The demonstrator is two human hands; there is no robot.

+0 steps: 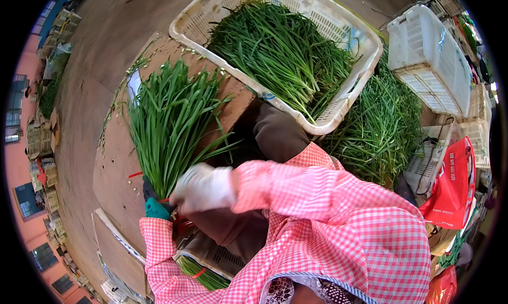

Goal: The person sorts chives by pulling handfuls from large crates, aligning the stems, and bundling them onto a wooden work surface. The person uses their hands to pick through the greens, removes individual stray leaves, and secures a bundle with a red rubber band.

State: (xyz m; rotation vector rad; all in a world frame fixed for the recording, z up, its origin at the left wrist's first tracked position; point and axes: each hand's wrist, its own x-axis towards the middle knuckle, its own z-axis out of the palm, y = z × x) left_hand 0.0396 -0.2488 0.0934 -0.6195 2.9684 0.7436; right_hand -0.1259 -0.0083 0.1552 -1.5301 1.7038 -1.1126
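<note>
The green bundle (pixel 172 121) fans out beyond the left hand (pixel 155 205) gripping its base; the adjacent right hand (pixel 202 189) blurs, its hold unclear.

Room over board (pixel 114 161), left of green bunch (pixel 169 124); white crate (pixel 227 68) blocks forward right.

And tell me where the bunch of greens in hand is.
In the head view, the bunch of greens is left of centre, its lower end at the left hand and right hand, down-left of the filled white crate.
</note>
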